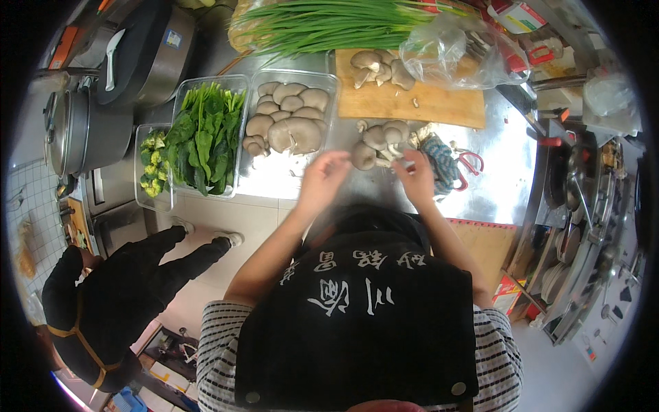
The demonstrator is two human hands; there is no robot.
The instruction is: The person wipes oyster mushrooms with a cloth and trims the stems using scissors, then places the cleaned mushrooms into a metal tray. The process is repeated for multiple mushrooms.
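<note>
Oyster mushrooms (378, 140) lie in a loose cluster on the steel worktop (370, 188). My left hand (329, 170) is just left of them, slightly blurred, its fingers curled and apart with nothing seen in them. My right hand (416, 172) is at the stems on the cluster's right side; whether its fingers grip a stem cannot be told. A clear plastic container (333, 103) at the left holds more oyster mushrooms (296, 131). Another clump of mushrooms (366, 62) rests on the wooden cutting board (412, 105). Beside my right hand lie a blue checked cloth (440, 165) and red-handled scissors (471, 164).
Containers of leafy greens (203, 139) and broccoli (153, 165) stand at the left. Green scallions (334, 23) and a clear plastic bag (458, 51) lie at the back. A person in black (118, 293) is at lower left. Shelves with plates (553, 280) stand right.
</note>
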